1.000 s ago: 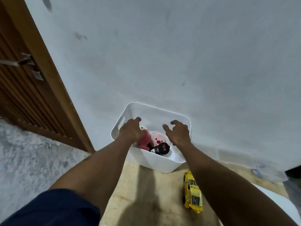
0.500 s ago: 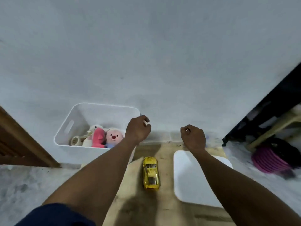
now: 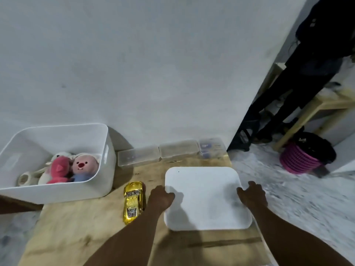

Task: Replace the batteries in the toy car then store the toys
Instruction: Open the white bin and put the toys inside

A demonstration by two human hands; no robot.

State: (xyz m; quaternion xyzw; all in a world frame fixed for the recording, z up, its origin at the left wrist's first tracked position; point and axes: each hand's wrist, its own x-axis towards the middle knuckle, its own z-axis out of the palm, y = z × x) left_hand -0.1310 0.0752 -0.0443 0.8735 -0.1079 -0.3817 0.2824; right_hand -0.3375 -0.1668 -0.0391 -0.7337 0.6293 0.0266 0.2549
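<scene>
— What lines the pale plastered wall (image 3: 153, 64)?
— Three clear lidded plastic boxes (image 3: 139, 156), side by side on the worn wooden tabletop (image 3: 76, 223).
— And at right?
— A pink ribbed basket (image 3: 299, 160) on the speckled grey floor (image 3: 288, 189), beside a pale wooden frame (image 3: 315, 110).

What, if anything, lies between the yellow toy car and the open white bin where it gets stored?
Nothing visible. The shiny yellow toy car sits on the wooden board just right of the white plastic storage bin, whose top is open. Both hands, left hand and right hand, are on the white square lid.
</scene>
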